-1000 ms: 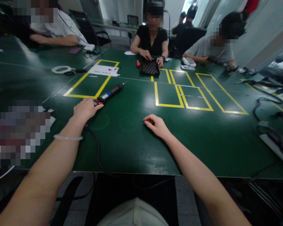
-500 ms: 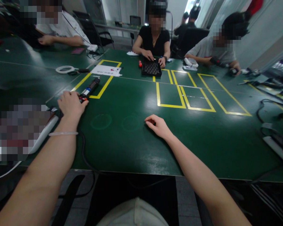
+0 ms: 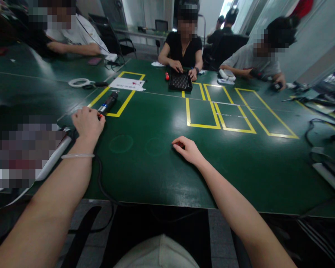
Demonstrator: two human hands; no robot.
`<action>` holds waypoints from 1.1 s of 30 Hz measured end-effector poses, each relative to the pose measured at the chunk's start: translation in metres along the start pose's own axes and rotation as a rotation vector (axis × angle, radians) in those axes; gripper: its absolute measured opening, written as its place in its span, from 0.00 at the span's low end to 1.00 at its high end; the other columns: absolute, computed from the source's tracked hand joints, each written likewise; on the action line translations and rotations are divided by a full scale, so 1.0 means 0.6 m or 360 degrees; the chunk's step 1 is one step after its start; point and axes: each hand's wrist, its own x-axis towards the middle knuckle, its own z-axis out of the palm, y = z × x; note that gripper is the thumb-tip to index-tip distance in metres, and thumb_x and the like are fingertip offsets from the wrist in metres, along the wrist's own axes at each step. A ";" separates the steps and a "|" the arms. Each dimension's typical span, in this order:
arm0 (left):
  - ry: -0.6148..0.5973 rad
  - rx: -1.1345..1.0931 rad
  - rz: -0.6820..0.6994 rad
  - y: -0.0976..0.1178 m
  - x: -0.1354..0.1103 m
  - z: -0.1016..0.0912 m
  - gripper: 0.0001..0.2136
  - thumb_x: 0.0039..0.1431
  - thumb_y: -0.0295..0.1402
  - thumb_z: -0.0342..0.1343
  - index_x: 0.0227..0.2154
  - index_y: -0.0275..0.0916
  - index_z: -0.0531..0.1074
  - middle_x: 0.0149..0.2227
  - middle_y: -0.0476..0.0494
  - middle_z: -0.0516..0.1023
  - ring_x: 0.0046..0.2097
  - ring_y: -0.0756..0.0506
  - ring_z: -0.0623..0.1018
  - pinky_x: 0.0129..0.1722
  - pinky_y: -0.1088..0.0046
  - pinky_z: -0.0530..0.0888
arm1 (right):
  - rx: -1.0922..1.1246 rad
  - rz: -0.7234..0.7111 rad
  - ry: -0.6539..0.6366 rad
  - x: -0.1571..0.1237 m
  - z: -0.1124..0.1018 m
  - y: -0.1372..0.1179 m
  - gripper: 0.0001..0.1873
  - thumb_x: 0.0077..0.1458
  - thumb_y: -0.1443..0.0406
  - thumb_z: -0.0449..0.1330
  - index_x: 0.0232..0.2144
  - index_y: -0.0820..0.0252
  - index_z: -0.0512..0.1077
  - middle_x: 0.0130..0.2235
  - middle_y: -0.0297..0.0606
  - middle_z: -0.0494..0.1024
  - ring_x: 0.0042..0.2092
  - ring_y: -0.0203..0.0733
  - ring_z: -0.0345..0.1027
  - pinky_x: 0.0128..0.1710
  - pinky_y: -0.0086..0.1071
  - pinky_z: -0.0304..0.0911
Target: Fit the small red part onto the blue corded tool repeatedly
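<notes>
My left hand (image 3: 89,123) is wrapped round the near end of a black electric screwdriver (image 3: 109,102), a cylindrical tool with a blue label and a red part by my thumb. It points away from me, inside a yellow tape outline, and my palm and fingers hide its rear. My right hand (image 3: 186,148) rests on the green table (image 3: 162,175), loosely curled, thumb and forefinger near each other. Nothing shows in it. A black cord (image 3: 100,171) runs from beside my left wrist over the table's near edge.
White paper (image 3: 128,84) lies past the screwdriver, beside a coiled white cable (image 3: 79,82). Yellow tape outlines (image 3: 203,125) mark the table's right side. Across from me a person handles a black tray (image 3: 180,88). Cables (image 3: 321,120) lie far right; a blurred-out device (image 3: 48,165) is left.
My left hand has shifted slightly toward the right and covers more of the screwdriver's near end. My right hand stays in place. The whole view has turned a little.
</notes>
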 end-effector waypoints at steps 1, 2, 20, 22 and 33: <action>0.0001 0.0003 -0.0001 -0.001 0.000 0.000 0.16 0.65 0.37 0.53 0.46 0.27 0.75 0.50 0.30 0.71 0.50 0.36 0.67 0.49 0.59 0.62 | 0.0000 -0.0001 -0.0001 0.000 0.000 0.000 0.06 0.61 0.65 0.59 0.38 0.59 0.75 0.36 0.37 0.77 0.36 0.38 0.71 0.40 0.33 0.65; -0.0010 0.0001 -0.0005 -0.002 -0.001 0.000 0.17 0.65 0.37 0.53 0.46 0.28 0.75 0.50 0.31 0.71 0.49 0.36 0.68 0.48 0.60 0.62 | -0.0002 -0.0002 -0.0002 0.000 0.000 0.001 0.06 0.61 0.65 0.59 0.38 0.59 0.75 0.36 0.37 0.77 0.36 0.38 0.70 0.40 0.33 0.65; -0.0071 -0.0319 -0.0112 0.005 -0.003 0.006 0.20 0.71 0.40 0.43 0.53 0.28 0.68 0.57 0.29 0.62 0.54 0.36 0.64 0.46 0.61 0.66 | -0.0020 -0.0015 -0.0050 0.000 -0.001 -0.001 0.06 0.61 0.66 0.59 0.38 0.59 0.75 0.37 0.38 0.76 0.37 0.39 0.70 0.40 0.33 0.65; -0.0058 -0.0381 -0.0160 0.005 -0.001 0.009 0.19 0.72 0.40 0.42 0.53 0.30 0.69 0.56 0.31 0.62 0.53 0.37 0.64 0.46 0.62 0.66 | -0.0023 -0.0015 -0.0059 0.000 -0.002 -0.002 0.05 0.61 0.66 0.59 0.38 0.59 0.75 0.37 0.38 0.76 0.37 0.39 0.70 0.40 0.34 0.65; 0.0035 -0.1040 -0.0215 0.025 0.012 -0.012 0.15 0.71 0.33 0.46 0.52 0.29 0.69 0.42 0.43 0.75 0.42 0.48 0.73 0.52 0.65 0.69 | -0.0043 -0.0016 -0.0051 0.002 0.000 0.002 0.07 0.61 0.65 0.58 0.39 0.60 0.75 0.38 0.39 0.77 0.38 0.39 0.70 0.41 0.34 0.65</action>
